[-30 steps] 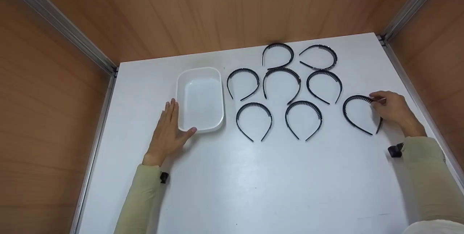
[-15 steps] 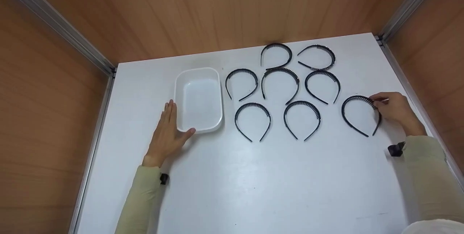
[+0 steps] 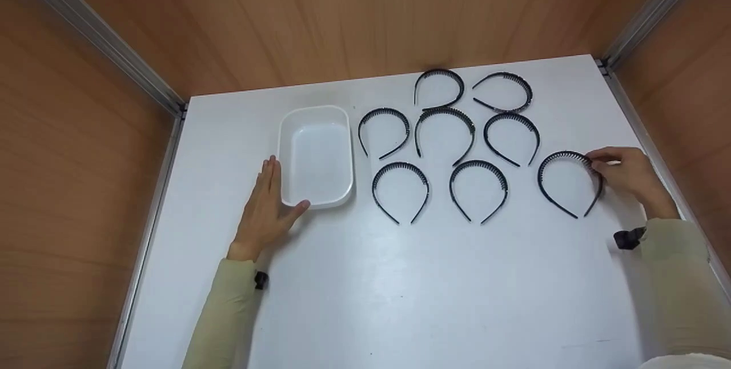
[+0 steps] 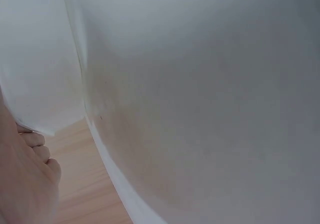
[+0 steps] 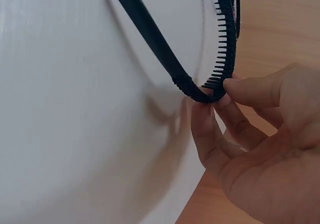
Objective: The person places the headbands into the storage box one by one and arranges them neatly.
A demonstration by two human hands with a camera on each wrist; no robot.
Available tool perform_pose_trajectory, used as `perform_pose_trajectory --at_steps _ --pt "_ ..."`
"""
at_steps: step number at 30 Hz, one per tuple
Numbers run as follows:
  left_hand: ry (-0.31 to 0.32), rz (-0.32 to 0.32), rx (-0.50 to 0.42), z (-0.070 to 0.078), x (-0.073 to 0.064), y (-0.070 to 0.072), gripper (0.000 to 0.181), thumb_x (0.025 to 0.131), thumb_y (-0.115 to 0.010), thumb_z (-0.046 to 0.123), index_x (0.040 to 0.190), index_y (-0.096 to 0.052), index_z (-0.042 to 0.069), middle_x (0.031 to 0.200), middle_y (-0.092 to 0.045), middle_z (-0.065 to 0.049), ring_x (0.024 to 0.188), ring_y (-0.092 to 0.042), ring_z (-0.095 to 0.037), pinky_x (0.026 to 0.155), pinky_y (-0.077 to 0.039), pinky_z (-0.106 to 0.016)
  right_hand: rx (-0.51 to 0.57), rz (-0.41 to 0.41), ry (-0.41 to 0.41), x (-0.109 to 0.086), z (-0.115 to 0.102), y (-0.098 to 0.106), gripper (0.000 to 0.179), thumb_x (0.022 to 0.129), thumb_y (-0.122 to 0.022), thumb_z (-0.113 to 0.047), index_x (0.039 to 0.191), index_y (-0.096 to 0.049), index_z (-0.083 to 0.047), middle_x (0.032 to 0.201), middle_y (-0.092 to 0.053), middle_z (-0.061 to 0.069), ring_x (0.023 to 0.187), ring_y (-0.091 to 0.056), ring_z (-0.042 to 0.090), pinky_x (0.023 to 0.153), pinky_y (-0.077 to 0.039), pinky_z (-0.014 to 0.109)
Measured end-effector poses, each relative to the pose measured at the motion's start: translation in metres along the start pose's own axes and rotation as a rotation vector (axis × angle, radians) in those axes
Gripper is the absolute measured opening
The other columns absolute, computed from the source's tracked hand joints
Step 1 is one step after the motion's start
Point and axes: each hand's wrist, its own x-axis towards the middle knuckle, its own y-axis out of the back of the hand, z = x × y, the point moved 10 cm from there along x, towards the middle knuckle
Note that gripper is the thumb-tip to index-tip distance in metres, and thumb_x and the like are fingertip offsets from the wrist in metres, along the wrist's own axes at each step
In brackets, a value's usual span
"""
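Note:
My right hand [image 3: 628,175] pinches a black toothed headband [image 3: 565,155] by its right side, at the right of the table. In the right wrist view, thumb and fingertips grip the band [image 5: 155,39] at its bend, and its shadow falls on the white surface. My left hand [image 3: 260,215] lies against the near left corner of a white rectangular tub [image 3: 350,163], fingers straight along its side and thumb at the front rim. Nothing lies inside the tub. In the left wrist view, part of the left hand [image 4: 25,179] shows beside a white wall.
Several more black headbands lie between the tub and my right hand, including two in the front row, a left one [image 3: 425,177] and a right one [image 3: 505,177]. A wooden panel [image 3: 365,20] rises behind the white table [image 3: 422,295], with others at both sides.
The pinched headband has turned slightly, its ends shifting a little to the left. My right fingers have moved slightly along its side. The left hand and tub stay put.

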Motion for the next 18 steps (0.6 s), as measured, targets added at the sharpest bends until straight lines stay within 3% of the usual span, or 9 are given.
perform_pose_trajectory --at_steps 6,11,18 --pt "0.003 0.003 -0.002 0.0 0.001 -0.001 0.113 0.099 -0.067 0.063 0.171 -0.006 0.0 0.18 -0.005 -0.018 0.168 -0.005 -0.034 0.138 -0.007 -0.042 0.101 -0.014 -0.001 -0.003 -0.003 0.003 0.036 0.107 -0.063 -0.013 0.138 -0.067 0.006 0.098 -0.066 -0.031 0.09 -0.06 -0.011 0.074 -0.054 0.011" --pt "0.009 -0.001 -0.001 -0.001 0.0 0.0 0.113 0.099 -0.067 0.062 0.17 -0.006 -0.001 0.18 -0.006 -0.018 0.168 -0.005 -0.034 0.138 -0.008 -0.042 0.201 -0.039 -0.007 -0.003 -0.007 0.003 0.039 0.107 -0.063 -0.01 0.141 -0.062 0.011 0.098 -0.067 -0.028 0.088 -0.069 -0.008 0.076 -0.061 0.014" --pt "0.012 -0.007 0.012 -0.001 0.002 -0.002 0.114 0.099 -0.066 0.064 0.17 -0.006 -0.001 0.18 -0.006 -0.02 0.168 -0.005 -0.035 0.138 -0.008 -0.042 0.25 -0.046 -0.016 -0.006 -0.026 0.004 0.041 0.108 -0.063 -0.012 0.143 -0.061 0.009 0.098 -0.069 -0.023 0.089 -0.072 -0.002 0.079 -0.062 0.016"
